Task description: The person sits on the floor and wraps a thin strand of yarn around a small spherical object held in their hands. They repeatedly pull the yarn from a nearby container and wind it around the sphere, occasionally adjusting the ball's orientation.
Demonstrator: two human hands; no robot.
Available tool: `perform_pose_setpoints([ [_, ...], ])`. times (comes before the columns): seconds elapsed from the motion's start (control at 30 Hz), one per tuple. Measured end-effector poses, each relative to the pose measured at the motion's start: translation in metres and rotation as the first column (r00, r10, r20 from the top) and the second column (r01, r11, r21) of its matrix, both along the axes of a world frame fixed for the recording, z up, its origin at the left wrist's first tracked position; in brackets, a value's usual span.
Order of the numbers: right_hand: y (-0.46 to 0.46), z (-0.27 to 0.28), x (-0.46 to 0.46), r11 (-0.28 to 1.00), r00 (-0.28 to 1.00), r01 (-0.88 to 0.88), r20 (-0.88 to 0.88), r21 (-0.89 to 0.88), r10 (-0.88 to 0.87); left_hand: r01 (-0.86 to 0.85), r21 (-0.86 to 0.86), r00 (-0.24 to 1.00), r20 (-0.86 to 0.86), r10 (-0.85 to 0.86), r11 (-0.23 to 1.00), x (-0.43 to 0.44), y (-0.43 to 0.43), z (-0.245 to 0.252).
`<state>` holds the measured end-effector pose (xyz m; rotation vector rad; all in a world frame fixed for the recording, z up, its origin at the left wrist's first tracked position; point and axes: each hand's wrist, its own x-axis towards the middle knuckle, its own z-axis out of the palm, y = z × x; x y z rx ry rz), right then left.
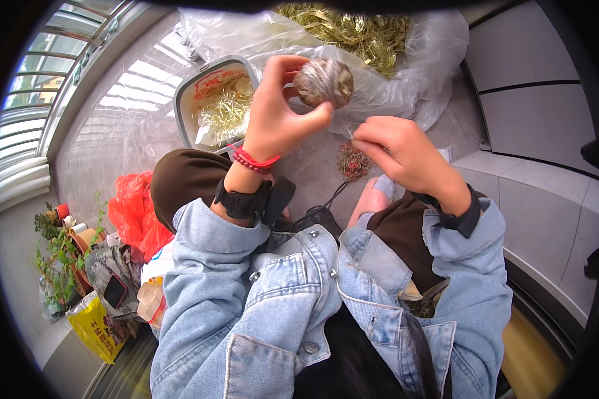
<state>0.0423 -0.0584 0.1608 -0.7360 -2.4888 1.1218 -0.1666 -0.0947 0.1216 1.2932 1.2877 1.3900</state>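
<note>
My left hand [287, 107] holds a round ball wrapped in thin greyish strand [323, 83] between thumb and fingers, above the floor. A thin strand [343, 123] runs from the underside of the ball to my right hand [394, 149], which pinches it between thumb and forefinger. Below my right fingertips a tangled heap of reddish-brown and grey strands or bands [353, 162] lies on the floor. Whether the ball is thread all through cannot be told.
A grey-rimmed bin [181, 119] with gold tinsel pieces stands at the left. Beyond my hands, a clear plastic bag [429, 65] holds gold tinsel garland [359, 35]. A red plastic bag [137, 212], potted plants [62, 252] and a phone [115, 291] are at lower left; grey cabinets [529, 85] at right.
</note>
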Motion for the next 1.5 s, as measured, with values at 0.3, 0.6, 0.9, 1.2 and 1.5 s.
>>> perform_pose_setpoints([
  [0.3,0.015,0.004,-0.002,0.971,0.986,0.154,-0.038,-0.182,-0.164,0.530,0.158,0.684,0.501,-0.530,0.833,-0.003,-0.011,0.004],
  [0.6,-0.001,0.023,0.002,0.998,0.992,0.056,-0.116,0.011,-0.054,0.185,-0.047,0.964,-0.184,-0.190,0.982,-0.003,-0.007,0.001],
  [0.9,-0.002,-0.015,-0.014,0.979,0.978,0.189,-0.074,-0.074,-0.194,0.376,0.097,0.775,0.511,-0.370,0.921,-0.009,-0.009,0.005],
  [1.2,0.009,0.021,0.007,0.992,0.988,0.128,-0.091,0.014,-0.127,0.596,-0.183,0.791,-0.033,-0.611,0.782,-0.004,-0.014,0.007],
  [1.5,-0.013,-0.005,-0.006,0.999,0.999,-0.024,-0.036,0.037,0.026,0.075,-0.063,0.976,0.211,-0.060,0.995,-0.003,-0.007,0.001],
])
